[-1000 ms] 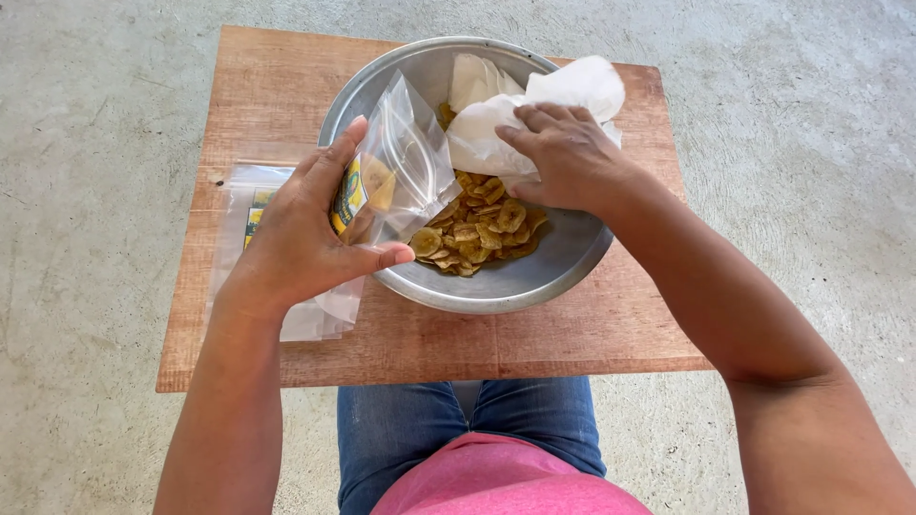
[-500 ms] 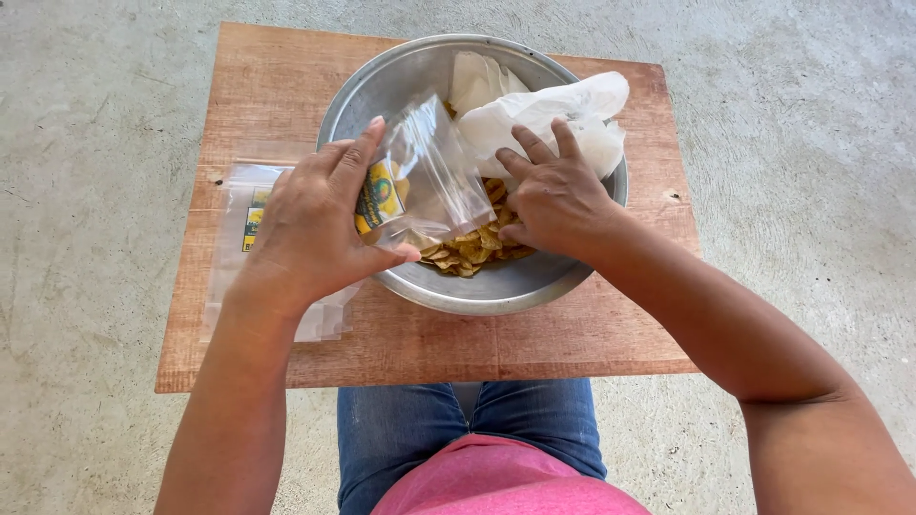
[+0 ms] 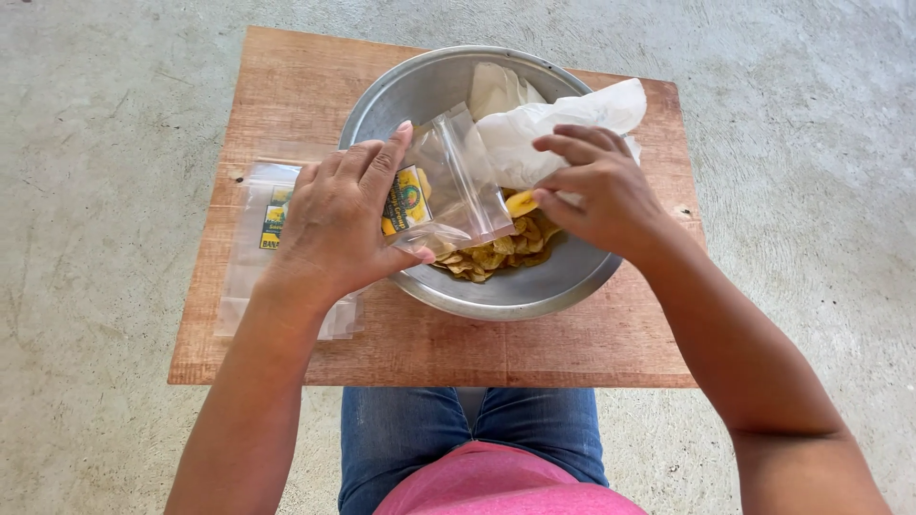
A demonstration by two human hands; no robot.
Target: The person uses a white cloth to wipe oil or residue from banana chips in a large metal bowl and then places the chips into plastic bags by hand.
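Note:
My left hand (image 3: 343, 224) holds a clear plastic bag (image 3: 456, 186) with a yellow label, tilted over the left side of a metal bowl (image 3: 439, 81). My right hand (image 3: 596, 191) pinches a few yellow chips (image 3: 521, 202) right at the bag's mouth. More golden chips (image 3: 496, 253) lie in the bottom of the bowl. White paper (image 3: 549, 129) lines the far side of the bowl, partly behind my right hand.
The bowl sits on a small wooden board table (image 3: 286, 86). A stack of empty clear labelled bags (image 3: 262, 238) lies on the table's left, partly under my left wrist. Concrete floor (image 3: 95, 143) surrounds the table; my knees are below its near edge.
My right hand dipped into the bowl and has come up with chips pinched in its fingers at the bag's mouth. My left hand kept hold of the bag, shifting it slightly.

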